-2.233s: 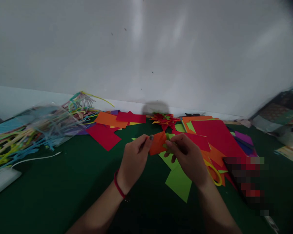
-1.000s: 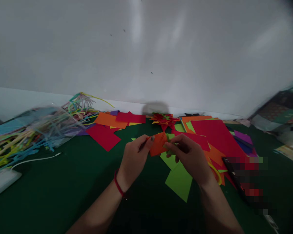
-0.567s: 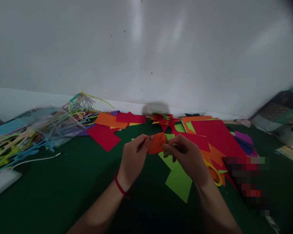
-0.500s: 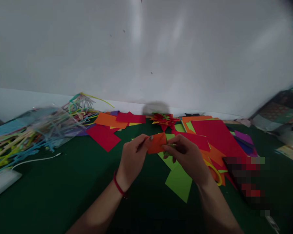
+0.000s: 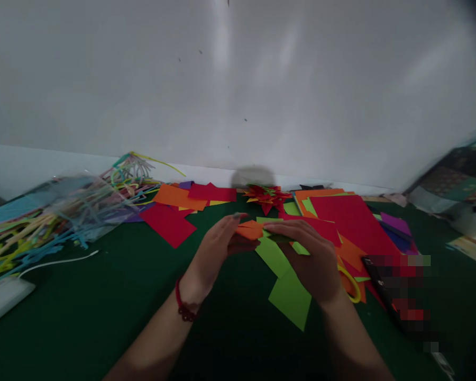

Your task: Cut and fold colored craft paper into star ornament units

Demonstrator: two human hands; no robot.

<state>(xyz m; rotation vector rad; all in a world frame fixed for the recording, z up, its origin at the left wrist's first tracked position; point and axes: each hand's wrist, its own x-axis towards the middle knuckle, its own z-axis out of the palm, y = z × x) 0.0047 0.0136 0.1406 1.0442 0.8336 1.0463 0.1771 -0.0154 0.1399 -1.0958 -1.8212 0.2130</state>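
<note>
Above the green tabletop, my left hand (image 5: 212, 248) grips the left side of a small piece of folded orange paper (image 5: 250, 229), its thumb on top and fingers underneath. My right hand (image 5: 313, 256) is closed at the right end of that piece, fingers lying over the top. A green paper part (image 5: 280, 237) shows between the right fingers and thumb; whether it is joined to the orange one I cannot tell. Below the hands lie loose green paper squares (image 5: 291, 299). Beyond them sits a layered red, orange and green folded-paper shape (image 5: 265, 197).
Red paper sheets (image 5: 353, 219) are stacked on the right, with yellow-handled scissors (image 5: 353, 283) and a dark phone-like object (image 5: 381, 283) nearby. Red cards (image 5: 168, 225) and bagged pipe cleaners (image 5: 71, 203) lie left. A white device with a cable (image 5: 6, 299) is at far left.
The orange paper has tilted from facing me to lying nearly flat, edge towards me. My left wrist has turned, and my right fingers have gone from a pinch to stretched over the top.
</note>
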